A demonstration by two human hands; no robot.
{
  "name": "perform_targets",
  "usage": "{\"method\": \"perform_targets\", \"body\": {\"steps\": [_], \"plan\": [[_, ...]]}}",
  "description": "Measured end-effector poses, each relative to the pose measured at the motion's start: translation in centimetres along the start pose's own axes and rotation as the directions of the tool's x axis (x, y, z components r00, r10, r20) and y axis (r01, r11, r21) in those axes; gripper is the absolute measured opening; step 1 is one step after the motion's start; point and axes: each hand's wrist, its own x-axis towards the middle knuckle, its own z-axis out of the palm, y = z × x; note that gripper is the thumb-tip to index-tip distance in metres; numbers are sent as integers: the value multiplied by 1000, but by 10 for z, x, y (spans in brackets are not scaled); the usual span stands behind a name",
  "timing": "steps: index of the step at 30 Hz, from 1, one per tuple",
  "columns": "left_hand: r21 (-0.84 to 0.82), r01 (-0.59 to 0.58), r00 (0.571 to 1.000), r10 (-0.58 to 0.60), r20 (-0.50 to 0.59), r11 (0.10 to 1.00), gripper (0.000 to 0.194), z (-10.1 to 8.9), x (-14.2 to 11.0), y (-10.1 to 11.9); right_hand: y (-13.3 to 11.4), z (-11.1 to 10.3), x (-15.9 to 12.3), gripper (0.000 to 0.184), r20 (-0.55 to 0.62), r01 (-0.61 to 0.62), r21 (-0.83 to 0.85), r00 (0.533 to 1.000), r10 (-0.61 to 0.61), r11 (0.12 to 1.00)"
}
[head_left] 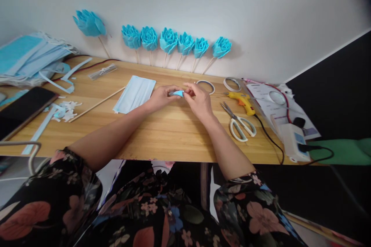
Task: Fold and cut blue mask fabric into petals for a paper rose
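Observation:
A small folded piece of blue mask fabric (pixel 177 93) is pinched between my two hands above the middle of the table. My left hand (pixel 162 97) grips its left end with thumb and fingers. At the right end, the fingertips of my right hand (pixel 199 99) are closed on the same piece. A flat pale-blue face mask (pixel 135 94) lies just left of my left hand. Behind my right hand is a roll of white tape (pixel 206 85), partly covered by it. Scissors (pixel 238 121) with white handles rest to the right of my right forearm.
Several blue fabric flowers on sticks (pixel 168 40) lean against the wall. A yellow glue gun (pixel 242 101), a second tape roll (pixel 232 84) and a power strip (pixel 294 142) are at right. Left are a wooden stick (pixel 97 104), fabric scraps (pixel 65 111), a phone (pixel 24 110) and stacked masks (pixel 31 56).

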Motion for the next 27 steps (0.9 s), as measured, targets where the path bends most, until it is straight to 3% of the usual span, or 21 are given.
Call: {"method": "perform_targets", "body": {"steps": [5,9,13,16,23,27], "plan": [[-100,56,998,-59,-23,993,37,2,1,-1,2,3,0,13,43,-139,158,990,133,978],[-160,60,997,-68,-44,985,47,0,1,2,1,2,2,17,71,-280,321,960,272,904],[-256,30,988,-67,-137,966,49,-4,0,8,-3,-2,4,26,137,-441,574,882,450,690],[-281,21,985,-68,-160,959,49,-5,0,8,-6,-5,5,31,217,-516,667,824,523,537],[-278,38,997,-56,-56,960,57,-1,1,4,-8,-10,8,19,408,-643,702,716,566,307],[-272,-5,997,-16,-78,962,46,1,1,6,-9,-12,9,11,508,-693,699,656,558,178]]}}
